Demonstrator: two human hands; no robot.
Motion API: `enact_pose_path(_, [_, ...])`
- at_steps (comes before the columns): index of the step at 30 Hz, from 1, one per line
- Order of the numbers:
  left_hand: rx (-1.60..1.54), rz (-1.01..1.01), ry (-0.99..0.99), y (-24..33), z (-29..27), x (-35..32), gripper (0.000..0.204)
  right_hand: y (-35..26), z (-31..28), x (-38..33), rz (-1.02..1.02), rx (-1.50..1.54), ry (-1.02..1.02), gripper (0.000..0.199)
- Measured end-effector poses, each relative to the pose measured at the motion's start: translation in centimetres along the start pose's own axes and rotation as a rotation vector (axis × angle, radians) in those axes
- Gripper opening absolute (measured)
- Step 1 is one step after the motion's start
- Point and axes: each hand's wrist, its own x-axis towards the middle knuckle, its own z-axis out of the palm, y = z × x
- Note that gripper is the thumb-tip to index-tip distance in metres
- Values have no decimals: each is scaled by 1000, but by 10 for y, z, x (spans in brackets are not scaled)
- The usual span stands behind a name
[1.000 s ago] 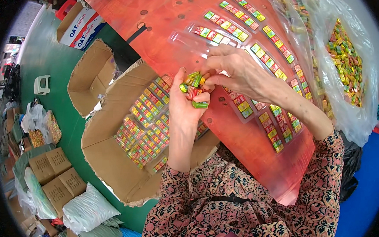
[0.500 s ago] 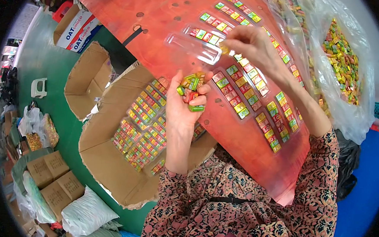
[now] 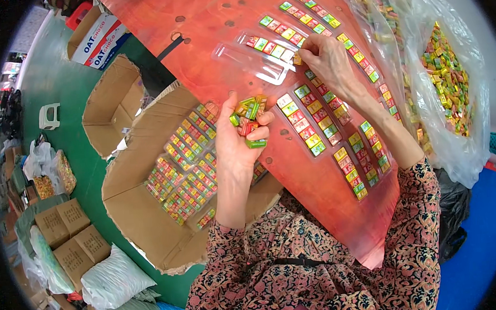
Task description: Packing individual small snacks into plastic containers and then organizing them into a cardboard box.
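Observation:
My left hand [image 3: 233,141], palm up with fingers curled, cradles several small wrapped sweets [image 3: 249,110] in green, yellow and red. To its right, my right hand [image 3: 328,62] pinches one yellow wrapped sweet [image 3: 297,59] between thumb and fingertips. That sweet is at the lower end of a row of sweets [image 3: 270,47] in a narrow clear plastic tray. Beside this row lies a clear tray [image 3: 248,64] with no sweets showing in it. More trays filled with single rows of sweets [image 3: 301,124] lie below and around my right hand, which partly covers some of them.
The trays lie on a red table [image 3: 208,61]. Left of it stands an open cardboard box [image 3: 129,202] holding many filled trays. A large clear plastic bag of loose sweets [image 3: 448,80] is at the right. Cartons [image 3: 70,217] and a white sack [image 3: 116,276] are on the green floor.
My right hand has shifted slightly, bringing the yellow sweet up and right against the row's end. My left hand keeps its handful of sweets almost in place.

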Motion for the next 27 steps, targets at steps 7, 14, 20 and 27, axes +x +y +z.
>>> enact_pose_path(7, [-8, -1, 3, 0, -1, -1, 45, 0, 4, -3, -54, -79, 16, 14])
enact_pose_path(14, [9, 15, 3, -1, -1, 0, 45, -5, -6, -3, -13, -113, -23, 14])
enact_pose_path(20, [31, 33, 16, -1, -1, 0, 46, -8, -6, -11, -50, -195, -60, 15])
enact_pose_path(27, [39, 37, 9, -3, 0, 1, 47, -8, -5, -12, -77, -229, -61, 15])
